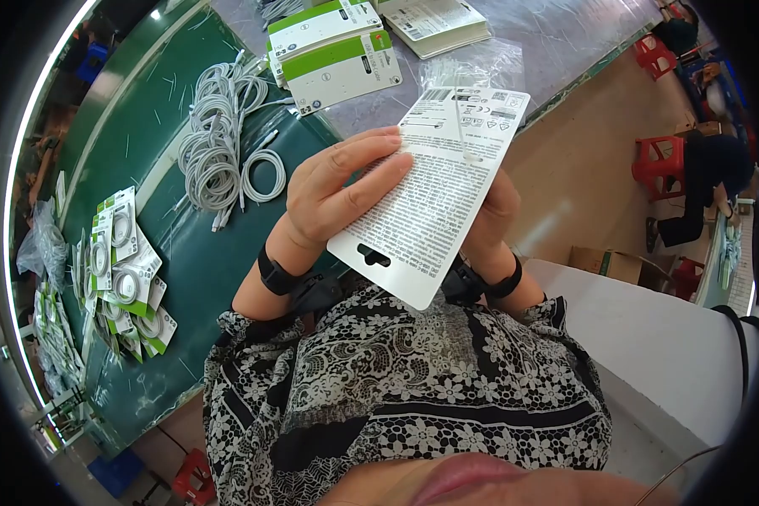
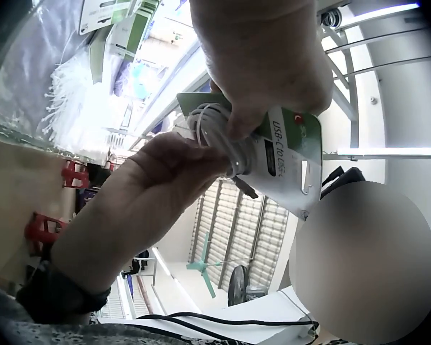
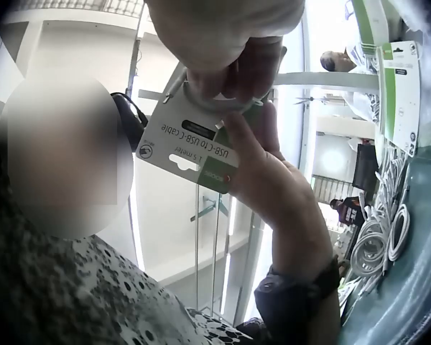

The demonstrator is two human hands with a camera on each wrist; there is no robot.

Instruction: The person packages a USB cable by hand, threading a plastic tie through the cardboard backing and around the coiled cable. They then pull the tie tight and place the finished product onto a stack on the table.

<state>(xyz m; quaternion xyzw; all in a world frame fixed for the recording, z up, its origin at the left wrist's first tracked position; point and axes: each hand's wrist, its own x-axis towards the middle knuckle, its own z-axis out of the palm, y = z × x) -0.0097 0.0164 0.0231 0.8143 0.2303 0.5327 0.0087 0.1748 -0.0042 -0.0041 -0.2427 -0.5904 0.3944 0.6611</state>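
Observation:
A white packaging card [image 1: 430, 198] is held up in front of the chest, its printed back toward the head camera. My left hand [image 1: 333, 185] grips its left edge, fingers lying across the back and the thumb on the front side. On the card's front, seen in the left wrist view, lies a coiled white USB-C cable [image 2: 217, 129]. My right hand [image 1: 495, 211] is behind the card in the head view; its fingers pinch at the coil, as the left wrist view shows. A thin white tie [image 1: 460, 126] sticks out from the card's back.
Left on the green table lie a heap of coiled white cables [image 1: 215, 143] and a pile of carded cables [image 1: 126, 282]. Ahead are stacked green-white cards [image 1: 337, 72] and a clear bag [image 1: 502, 63] of white ties. Red stools [image 1: 658, 164] and another person [image 1: 717, 169] are at right.

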